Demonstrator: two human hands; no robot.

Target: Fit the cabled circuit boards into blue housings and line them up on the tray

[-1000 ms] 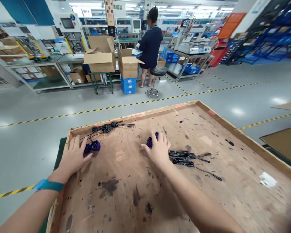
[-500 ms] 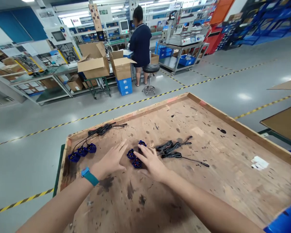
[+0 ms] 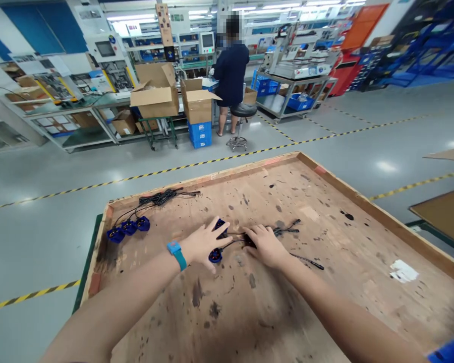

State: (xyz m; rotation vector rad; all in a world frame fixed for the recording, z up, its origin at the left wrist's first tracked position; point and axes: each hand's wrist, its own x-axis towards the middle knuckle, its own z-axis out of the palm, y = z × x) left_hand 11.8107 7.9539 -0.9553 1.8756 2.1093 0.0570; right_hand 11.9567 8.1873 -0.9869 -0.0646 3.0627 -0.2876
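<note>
My left hand [image 3: 206, 244] has its fingers spread over a group of dark blue round parts with small orange spots inside. One blue part [image 3: 215, 255] shows by the thumb and another [image 3: 220, 228] between the fingers; the rest of the group is hidden. Black cables lead right from them. My right hand [image 3: 268, 247] curls over the bundled middle of these black cables, covering most of it. Loose cable ends [image 3: 287, 230] stick out beyond the fingers, and a single plug end [image 3: 317, 265] lies on the wood.
Three similar blue parts [image 3: 128, 228] with a coiled black cable bundle [image 3: 162, 196] lie at the left of the wooden tray-like table [image 3: 325, 322]. A raised wooden rim [image 3: 212, 177] borders it. White paper [image 3: 404, 271] sticks at right. Beyond, a person [image 3: 231, 73] stands near cardboard boxes [image 3: 157, 101].
My left hand has moved right onto the blue parts. My right hand has shifted right, off the blue parts and onto the cable bundles. The view has turned slightly.
</note>
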